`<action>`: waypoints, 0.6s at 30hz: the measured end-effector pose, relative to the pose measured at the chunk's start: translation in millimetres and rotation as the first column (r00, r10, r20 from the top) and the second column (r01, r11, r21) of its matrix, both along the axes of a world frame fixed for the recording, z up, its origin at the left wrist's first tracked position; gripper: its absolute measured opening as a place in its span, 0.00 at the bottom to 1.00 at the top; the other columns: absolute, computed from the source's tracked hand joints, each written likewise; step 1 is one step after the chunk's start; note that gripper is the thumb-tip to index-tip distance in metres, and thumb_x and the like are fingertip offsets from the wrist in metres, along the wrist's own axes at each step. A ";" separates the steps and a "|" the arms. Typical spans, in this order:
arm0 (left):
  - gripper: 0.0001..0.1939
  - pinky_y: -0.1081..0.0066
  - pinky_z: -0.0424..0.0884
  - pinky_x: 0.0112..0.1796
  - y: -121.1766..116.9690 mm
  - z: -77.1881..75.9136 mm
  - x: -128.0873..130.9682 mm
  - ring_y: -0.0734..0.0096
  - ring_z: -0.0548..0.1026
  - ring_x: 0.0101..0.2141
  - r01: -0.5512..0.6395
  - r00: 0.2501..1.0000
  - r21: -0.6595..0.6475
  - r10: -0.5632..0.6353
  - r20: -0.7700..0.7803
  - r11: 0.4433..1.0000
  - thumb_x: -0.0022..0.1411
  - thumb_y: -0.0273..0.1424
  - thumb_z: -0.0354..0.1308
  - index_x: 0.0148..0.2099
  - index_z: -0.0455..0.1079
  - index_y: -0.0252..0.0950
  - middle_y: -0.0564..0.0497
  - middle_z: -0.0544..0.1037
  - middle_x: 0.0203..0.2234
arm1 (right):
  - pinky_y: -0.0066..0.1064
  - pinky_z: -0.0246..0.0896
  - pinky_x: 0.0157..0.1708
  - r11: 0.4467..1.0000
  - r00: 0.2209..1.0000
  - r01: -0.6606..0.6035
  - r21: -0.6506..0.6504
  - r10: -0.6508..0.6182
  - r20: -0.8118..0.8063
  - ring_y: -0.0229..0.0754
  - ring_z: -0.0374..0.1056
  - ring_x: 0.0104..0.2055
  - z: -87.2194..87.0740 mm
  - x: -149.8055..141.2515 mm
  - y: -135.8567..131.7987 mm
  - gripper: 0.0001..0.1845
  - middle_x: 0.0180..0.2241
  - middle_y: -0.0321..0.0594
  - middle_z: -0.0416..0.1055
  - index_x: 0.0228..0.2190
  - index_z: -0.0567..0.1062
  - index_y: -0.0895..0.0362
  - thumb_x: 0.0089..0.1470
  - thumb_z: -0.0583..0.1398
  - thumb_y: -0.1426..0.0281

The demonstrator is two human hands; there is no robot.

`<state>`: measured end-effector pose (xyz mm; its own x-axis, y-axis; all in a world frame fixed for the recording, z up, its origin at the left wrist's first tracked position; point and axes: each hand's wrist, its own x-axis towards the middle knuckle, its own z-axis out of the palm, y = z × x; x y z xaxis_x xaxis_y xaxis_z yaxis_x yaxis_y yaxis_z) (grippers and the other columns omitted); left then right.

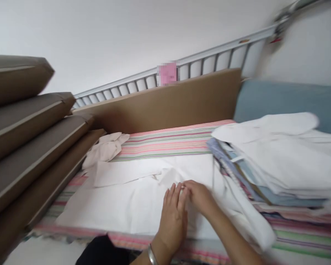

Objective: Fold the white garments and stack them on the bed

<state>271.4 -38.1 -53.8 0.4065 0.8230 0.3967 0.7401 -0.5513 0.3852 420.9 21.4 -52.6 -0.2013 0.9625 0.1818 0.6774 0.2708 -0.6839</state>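
together, two hands [182, 202] meet on one white garment [107, 202], fingers bent, grip impossible to tell.

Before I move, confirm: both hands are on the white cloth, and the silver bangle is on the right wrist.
The head view shows the silver bangle on the left wrist, not the right. Left hand and right hand are on the white cloth.

I've a plain white shirt [110, 209] on a striped bedspread [165, 143]: pink, green & maroon on white. L of shirt, cushions [30, 143] are grey-brown w/ paler piping; beyond shirt, panel [176, 103] is solid brn; R of it, cloth [287, 95] is dusty blue.
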 end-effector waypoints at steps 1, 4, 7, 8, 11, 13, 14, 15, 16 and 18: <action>0.40 0.47 0.54 0.58 4.8 -0.9 8.0 0.58 0.49 0.63 0.029 0.999 -0.002 -0.029 -0.042 1.000 0.52 0.16 0.45 0.66 0.41 0.42 0.44 0.54 0.63 | 0.29 0.60 0.39 1.000 1.000 -0.014 -0.026 0.014 0.003 0.42 0.71 0.38 5.6 0.2 -3.5 0.16 0.35 0.44 0.77 0.32 0.78 0.54 0.51 0.51 0.73; 0.39 0.47 0.56 0.56 28.7 -5.6 27.6 0.59 0.60 0.58 0.011 0.997 -0.015 -0.013 -0.080 1.000 0.53 0.16 0.44 0.65 0.42 0.40 0.41 0.62 0.59 | 0.28 0.60 0.39 0.996 0.999 0.018 -0.085 -0.021 -0.041 0.43 0.71 0.37 15.6 10.6 -5.5 0.13 0.34 0.43 0.77 0.32 0.78 0.54 0.51 0.53 0.72; 0.32 0.50 0.60 0.52 55.4 -7.0 36.2 0.63 0.73 0.45 0.005 0.994 -0.070 -0.013 -0.109 0.998 0.53 0.16 0.42 0.60 0.57 0.40 0.45 0.76 0.42 | 0.32 0.60 0.45 0.993 0.975 0.119 -0.029 -0.122 -0.186 0.44 0.70 0.43 18.4 37.8 0.9 0.14 0.39 0.42 0.76 0.37 0.78 0.54 0.53 0.53 0.67; 0.28 0.51 0.62 0.50 63.4 -5.8 35.6 0.63 0.74 0.40 0.019 0.994 -0.108 -0.030 -0.105 0.994 0.53 0.17 0.42 0.55 0.64 0.40 0.46 0.78 0.37 | 0.33 0.60 0.46 0.985 0.954 0.173 -0.014 -0.171 -0.245 0.44 0.69 0.44 18.9 48.5 3.6 0.15 0.41 0.42 0.76 0.38 0.77 0.54 0.54 0.53 0.65; 0.14 0.57 0.66 0.45 86.0 -0.4 24.0 0.62 0.74 0.37 0.060 0.992 -0.317 -0.022 0.124 0.946 0.56 0.25 0.47 0.39 0.73 0.38 0.47 0.78 0.33 | 0.37 0.60 0.48 0.932 0.854 0.362 -0.018 -0.339 -0.395 0.46 0.69 0.46 19.8 75.9 12.3 0.19 0.42 0.43 0.75 0.39 0.77 0.55 0.55 0.52 0.60; 0.10 0.61 0.69 0.40 101.9 1.9 11.2 0.62 0.75 0.35 0.063 0.907 -0.545 0.180 0.380 0.836 0.56 0.33 0.51 0.36 0.72 0.37 0.47 0.78 0.31 | 0.40 0.60 0.49 0.894 0.787 0.448 -0.032 -0.411 -0.461 0.48 0.68 0.46 19.2 86.0 18.0 0.20 0.42 0.43 0.75 0.40 0.76 0.55 0.55 0.52 0.58; 0.10 0.64 0.70 0.37 110.0 2.0 4.6 0.64 0.75 0.33 0.065 0.821 -0.658 0.334 0.462 0.750 0.55 0.37 0.53 0.36 0.70 0.37 0.48 0.77 0.29 | 0.41 0.60 0.49 0.880 0.762 0.473 -0.037 -0.430 -0.485 0.48 0.68 0.47 18.5 88.4 20.5 0.20 0.42 0.42 0.75 0.40 0.76 0.54 0.55 0.52 0.58; 0.12 0.66 0.71 0.33 117.7 1.3 -1.5 0.65 0.74 0.30 0.067 0.725 -0.751 0.485 0.489 0.656 0.54 0.39 0.55 0.36 0.68 0.37 0.50 0.76 0.27 | 0.41 0.60 0.49 0.872 0.745 0.488 -0.041 -0.440 -0.502 0.48 0.68 0.47 17.5 89.3 22.7 0.20 0.43 0.42 0.75 0.40 0.76 0.54 0.55 0.52 0.57; 0.13 0.67 0.70 0.30 124.7 -0.1 -6.6 0.67 0.74 0.28 0.071 0.638 -0.819 0.606 0.476 0.569 0.52 0.41 0.56 0.36 0.66 0.37 0.51 0.75 0.25 | 0.41 0.60 0.50 0.868 0.737 0.495 -0.044 -0.446 -0.508 0.49 0.68 0.47 16.5 89.1 24.6 0.20 0.43 0.42 0.75 0.40 0.76 0.54 0.54 0.52 0.57; 0.14 0.68 0.69 0.28 135.0 -4.4 -13.2 0.69 0.73 0.25 0.042 0.560 -0.871 0.711 0.426 0.489 0.51 0.40 0.58 0.36 0.63 0.38 0.52 0.73 0.24 | 0.42 0.59 0.51 0.865 0.738 0.500 -0.049 -0.454 -0.499 0.49 0.68 0.47 15.0 86.7 27.3 0.21 0.43 0.42 0.75 0.41 0.76 0.55 0.54 0.52 0.57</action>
